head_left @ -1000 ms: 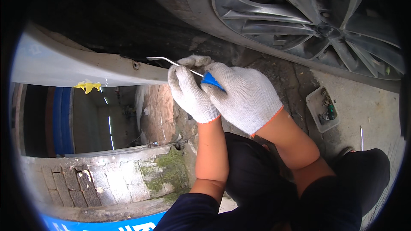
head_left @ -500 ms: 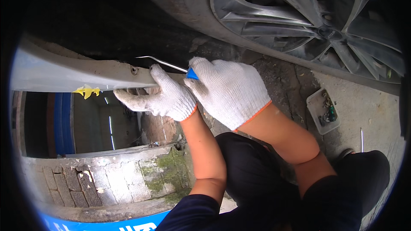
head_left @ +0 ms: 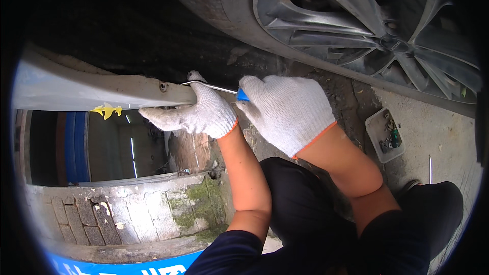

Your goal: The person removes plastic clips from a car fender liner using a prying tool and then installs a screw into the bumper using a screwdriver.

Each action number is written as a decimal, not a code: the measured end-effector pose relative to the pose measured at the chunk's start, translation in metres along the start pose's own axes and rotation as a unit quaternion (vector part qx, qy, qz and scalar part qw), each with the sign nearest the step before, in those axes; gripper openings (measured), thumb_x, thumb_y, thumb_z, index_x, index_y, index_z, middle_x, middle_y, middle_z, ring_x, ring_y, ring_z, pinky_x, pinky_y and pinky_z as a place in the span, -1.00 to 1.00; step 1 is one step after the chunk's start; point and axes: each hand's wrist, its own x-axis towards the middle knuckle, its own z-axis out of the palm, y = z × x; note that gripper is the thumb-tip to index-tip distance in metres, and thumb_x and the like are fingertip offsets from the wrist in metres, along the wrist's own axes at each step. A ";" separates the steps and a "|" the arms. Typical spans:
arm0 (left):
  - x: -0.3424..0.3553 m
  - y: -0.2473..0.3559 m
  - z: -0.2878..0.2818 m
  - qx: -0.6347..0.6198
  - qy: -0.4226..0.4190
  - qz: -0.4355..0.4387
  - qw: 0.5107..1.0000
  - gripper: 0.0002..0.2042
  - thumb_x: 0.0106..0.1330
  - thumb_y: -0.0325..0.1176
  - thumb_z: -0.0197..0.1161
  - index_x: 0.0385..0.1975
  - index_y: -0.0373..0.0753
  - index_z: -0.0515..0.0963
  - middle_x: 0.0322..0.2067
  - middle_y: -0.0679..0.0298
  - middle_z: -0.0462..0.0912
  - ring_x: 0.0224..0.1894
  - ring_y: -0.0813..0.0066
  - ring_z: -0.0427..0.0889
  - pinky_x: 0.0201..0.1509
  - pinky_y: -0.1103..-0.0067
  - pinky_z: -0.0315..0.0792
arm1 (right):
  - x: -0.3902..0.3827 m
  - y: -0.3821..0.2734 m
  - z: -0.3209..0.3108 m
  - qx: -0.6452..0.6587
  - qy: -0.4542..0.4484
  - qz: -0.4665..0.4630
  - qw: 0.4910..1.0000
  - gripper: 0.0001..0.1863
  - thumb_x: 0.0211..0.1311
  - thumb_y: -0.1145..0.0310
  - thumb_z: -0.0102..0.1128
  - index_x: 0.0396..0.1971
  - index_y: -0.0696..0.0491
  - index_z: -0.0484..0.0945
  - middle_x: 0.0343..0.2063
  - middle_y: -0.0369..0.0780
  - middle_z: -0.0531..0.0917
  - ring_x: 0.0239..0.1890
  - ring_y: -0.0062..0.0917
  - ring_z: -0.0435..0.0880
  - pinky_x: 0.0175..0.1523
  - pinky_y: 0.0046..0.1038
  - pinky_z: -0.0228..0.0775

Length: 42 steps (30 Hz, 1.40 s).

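Landmark = the white panel, long axis roughly L–R, slim end to the R, a small hole near that end; L hand, white knit glove, is right at the panel's end, thumb up by the upper edge, fingers stretched along below the lower edge, so spread wide w/ the end in the fork; how hard it presses, can't tell.

R hand, same glove type, is to the R of the panel, apart from it, closed round the blue handle of a bent metal tool; tool's shaft runs L from the R hand, sloping slightly up, past the L thumb, its bent tip just beside the panel's upper edge, R of the hole; tip touching or not, can't tell.

Key relation: panel's end lies L of the R hand, tool's long axis approx. in line w/ the panel's; L hand is the nearer one, tool tip b/w its thumb & the hole.

Yellow scrap at panel's lower edge; wheel up & R of panel; plastic tray w/ small parts well R of it, a bit lower; block wall below it.
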 end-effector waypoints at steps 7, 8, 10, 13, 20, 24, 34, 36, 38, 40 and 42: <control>-0.003 -0.009 0.002 -0.042 -0.003 0.007 0.999 0.21 -0.04 -0.26 0.69 0.55 -0.43 -0.06 0.37 -0.22 0.19 0.36 -0.22 0.33 0.31 -0.05 0.48 | -0.019 -0.029 0.027 0.026 0.044 0.049 0.998 -0.66 0.37 0.22 0.19 0.00 0.13 0.56 -0.44 -0.11 0.70 -0.42 -0.19 0.75 -0.32 -0.22 0.59; -0.002 -0.010 0.001 -0.028 -0.002 0.024 0.999 0.21 -0.05 -0.25 0.70 0.55 -0.42 -0.06 0.37 -0.22 0.19 0.36 -0.21 0.33 0.31 -0.05 0.48 | -0.020 -0.028 0.027 0.043 0.048 0.045 0.997 -0.66 0.38 0.22 0.19 0.00 0.13 0.56 -0.44 -0.10 0.70 -0.41 -0.18 0.75 -0.31 -0.20 0.59; 0.000 -0.010 0.000 -0.033 0.001 0.033 0.999 0.18 0.00 -0.25 0.66 0.55 -0.41 -0.05 0.37 -0.22 0.18 0.36 -0.21 0.34 0.32 -0.05 0.48 | -0.021 -0.025 0.021 0.076 0.032 0.046 0.996 -0.66 0.39 0.21 0.19 0.00 0.13 0.56 -0.44 -0.06 0.71 -0.39 -0.15 0.76 -0.28 -0.17 0.59; 0.000 -0.004 -0.006 -0.067 -0.028 -0.013 0.997 0.12 0.08 -0.25 0.61 0.56 -0.38 -0.05 0.37 -0.21 0.18 0.35 -0.21 0.34 0.34 -0.04 0.47 | -0.022 -0.014 0.001 0.133 -0.005 0.067 0.989 -0.69 0.38 0.23 0.26 -0.05 0.13 0.59 -0.42 0.01 0.72 -0.34 -0.06 0.75 -0.22 -0.09 0.58; 0.008 0.007 -0.024 -0.148 -0.065 -0.059 0.985 0.03 0.17 -0.25 0.53 0.56 -0.37 -0.03 0.35 -0.21 0.20 0.35 -0.18 0.34 0.34 0.01 0.50 | -0.005 -0.012 -0.014 0.100 0.059 0.030 0.993 -0.69 0.36 0.21 0.30 -0.04 0.09 0.63 -0.42 -0.07 0.74 -0.35 -0.17 0.77 -0.24 -0.23 0.60; 0.017 0.012 -0.026 -0.179 -0.047 -0.087 0.979 -0.05 0.20 -0.29 0.52 0.53 -0.40 0.06 0.32 -0.19 0.23 0.33 -0.15 0.39 0.31 0.09 0.55 | 0.002 -0.017 -0.006 0.085 0.038 0.026 0.995 -0.70 0.38 0.20 0.26 -0.04 0.07 0.63 -0.43 -0.10 0.73 -0.38 -0.18 0.76 -0.28 -0.22 0.60; 0.029 0.034 -0.030 -0.219 -0.028 -0.152 0.963 -0.15 0.31 -0.28 0.43 0.51 -0.39 0.10 0.34 -0.14 0.20 0.32 -0.05 0.42 0.28 0.19 0.58 | 0.007 -0.003 -0.023 0.153 0.021 0.033 0.987 -0.73 0.33 0.20 0.32 -0.16 0.08 0.63 -0.49 -0.10 0.71 -0.41 -0.15 0.74 -0.31 -0.22 0.57; 0.030 0.035 -0.031 -0.209 -0.034 -0.167 0.963 -0.17 0.34 -0.30 0.41 0.51 -0.39 0.10 0.34 -0.14 0.21 0.32 -0.04 0.42 0.29 0.20 0.58 | 0.010 -0.001 -0.025 0.165 0.054 0.000 0.985 -0.74 0.32 0.20 0.34 -0.19 0.08 0.63 -0.50 -0.10 0.71 -0.42 -0.15 0.73 -0.32 -0.21 0.56; 0.030 0.036 -0.031 -0.208 -0.030 -0.170 0.963 -0.19 0.35 -0.31 0.40 0.52 -0.39 0.10 0.33 -0.12 0.22 0.33 -0.03 0.42 0.30 0.21 0.57 | 0.014 -0.002 -0.026 0.152 0.072 -0.023 0.985 -0.76 0.32 0.21 0.34 -0.22 0.08 0.64 -0.50 -0.11 0.70 -0.43 -0.16 0.73 -0.34 -0.23 0.55; 0.030 0.037 -0.031 -0.211 -0.031 -0.179 0.961 -0.21 0.36 -0.32 0.39 0.52 -0.38 0.11 0.33 -0.11 0.23 0.33 -0.01 0.43 0.31 0.22 0.57 | 0.016 -0.004 -0.027 0.130 0.083 -0.032 0.988 -0.76 0.31 0.20 0.34 -0.23 0.07 0.64 -0.50 -0.12 0.70 -0.43 -0.18 0.73 -0.35 -0.24 0.55; 0.031 0.037 -0.031 -0.208 -0.032 -0.181 0.961 -0.22 0.37 -0.33 0.38 0.51 -0.37 0.13 0.33 -0.10 0.23 0.32 0.00 0.43 0.32 0.23 0.57 | 0.016 -0.007 -0.027 0.100 0.094 -0.041 0.990 -0.76 0.31 0.20 0.35 -0.23 0.06 0.65 -0.51 -0.14 0.71 -0.44 -0.22 0.74 -0.35 -0.25 0.55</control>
